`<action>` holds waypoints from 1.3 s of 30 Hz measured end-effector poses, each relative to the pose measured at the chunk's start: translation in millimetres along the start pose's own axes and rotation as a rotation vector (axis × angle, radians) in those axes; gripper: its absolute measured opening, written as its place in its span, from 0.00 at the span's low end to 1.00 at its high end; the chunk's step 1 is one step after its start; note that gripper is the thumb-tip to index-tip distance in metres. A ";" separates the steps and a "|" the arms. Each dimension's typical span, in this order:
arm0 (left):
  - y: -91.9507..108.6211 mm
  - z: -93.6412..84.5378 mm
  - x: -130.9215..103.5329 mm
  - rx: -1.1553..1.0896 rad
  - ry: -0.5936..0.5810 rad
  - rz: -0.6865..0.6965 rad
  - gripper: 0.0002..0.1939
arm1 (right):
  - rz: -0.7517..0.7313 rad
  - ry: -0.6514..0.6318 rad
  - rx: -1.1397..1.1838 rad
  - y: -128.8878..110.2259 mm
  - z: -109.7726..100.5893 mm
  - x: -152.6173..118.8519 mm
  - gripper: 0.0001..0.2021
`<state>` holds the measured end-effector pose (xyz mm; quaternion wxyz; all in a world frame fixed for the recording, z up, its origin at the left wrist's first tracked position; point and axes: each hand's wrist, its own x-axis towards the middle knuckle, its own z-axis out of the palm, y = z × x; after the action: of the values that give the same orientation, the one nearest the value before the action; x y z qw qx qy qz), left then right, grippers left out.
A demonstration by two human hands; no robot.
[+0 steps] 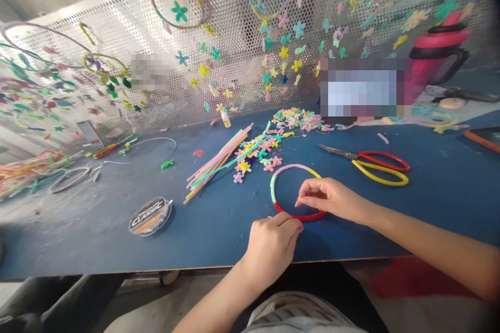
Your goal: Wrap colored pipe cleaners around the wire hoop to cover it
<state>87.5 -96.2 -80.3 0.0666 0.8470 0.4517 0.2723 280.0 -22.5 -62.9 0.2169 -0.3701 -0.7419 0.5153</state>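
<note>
A hoop (pixel 273 187) wrapped in mint, pink, yellow and red fuzzy stem lies on the blue table close to the front edge. My left hand (pixel 273 237) is closed on its red lower side, fingers pressed together. Just above the hoop's right part, my right hand (pixel 322 197) has thumb and fingertips pinched; whatever is between them is too small to make out. Beyond the hoop are small fuzzy stars (pixel 245 166) in pastel colours. A bundle of pastel pipe cleaners (pixel 219 164) lies left of these. Scissors (pixel 361 156) with red and yellow handles rest to the right.
A round line spool (pixel 150 216) lies at the left, a small white bottle (pixel 225 118) at the back. A perforated metal panel (pixel 234 78) behind carries hanging star garlands. A pink tumbler (pixel 437 47) stands back right. Another person's legs (pixel 78 296) show lower left.
</note>
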 end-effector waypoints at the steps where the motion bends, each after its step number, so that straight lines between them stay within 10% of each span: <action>1: -0.6 -0.5 0.1 -0.013 -0.016 -0.010 0.09 | 0.009 -0.010 0.038 0.2 -0.6 -0.6 0.13; 9: -8.6 -10.3 3.8 -0.174 -0.091 -0.164 0.08 | -0.025 -0.152 0.120 2.0 -6.3 0.5 0.12; 30: 12.1 12.5 -0.2 -0.186 -0.090 -0.094 0.07 | -0.046 -0.033 0.120 -5.1 10.1 1.7 0.08; 39: -2.5 -14.2 -5.1 -0.090 -0.104 -0.008 0.08 | -0.069 -0.044 0.140 1.9 8.2 3.5 0.08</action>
<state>75.9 -100.7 -71.3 0.1290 0.8543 0.4383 0.2477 272.7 -24.4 -67.9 0.2437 -0.3169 -0.7209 0.5662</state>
